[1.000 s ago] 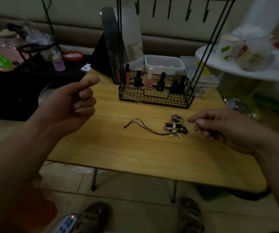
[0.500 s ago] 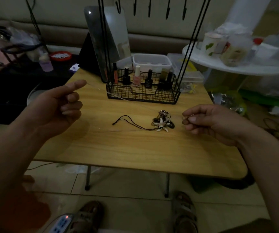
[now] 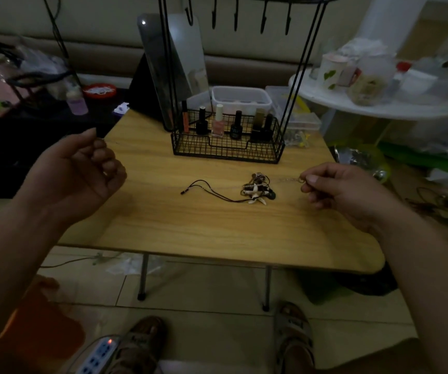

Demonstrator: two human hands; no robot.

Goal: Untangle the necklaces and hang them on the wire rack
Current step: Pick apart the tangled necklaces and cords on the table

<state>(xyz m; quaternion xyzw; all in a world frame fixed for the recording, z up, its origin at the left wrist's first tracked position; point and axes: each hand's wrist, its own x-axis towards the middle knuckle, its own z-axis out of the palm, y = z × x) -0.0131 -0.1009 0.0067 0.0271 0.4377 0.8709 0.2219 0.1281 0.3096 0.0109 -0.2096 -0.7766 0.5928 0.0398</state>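
While the wooden table (image 3: 217, 233) is filling the middle of the frame, the right hand (image 3: 341, 193) is hovering over its right part, thumb and forefinger pinching the small ring end of a thin silver chain (image 3: 289, 180) whose line is running left toward the tangle. That tangle of necklaces (image 3: 258, 188) is lying on the tabletop at the frame's centre, a knot of dark beads and white shell pieces, with a black cord (image 3: 206, 188) trailing from it to the left and ending loose on the wood. At centre left, the left hand (image 3: 82, 174) is hanging above the table's left edge with its fingers curled in toward the palm; whether it is gripping any chain cannot be told in the dim light. Behind the tangle, toward the top centre, the wire rack (image 3: 228, 141) is standing on the far part of the table, its basket holding a row of nail polish bottles (image 3: 218, 122) and its tall black posts rising to a bar of hooks (image 3: 236, 18) at the top edge, all bare. Two sandalled feet (image 3: 293, 333) are showing on the tiled floor at the bottom.
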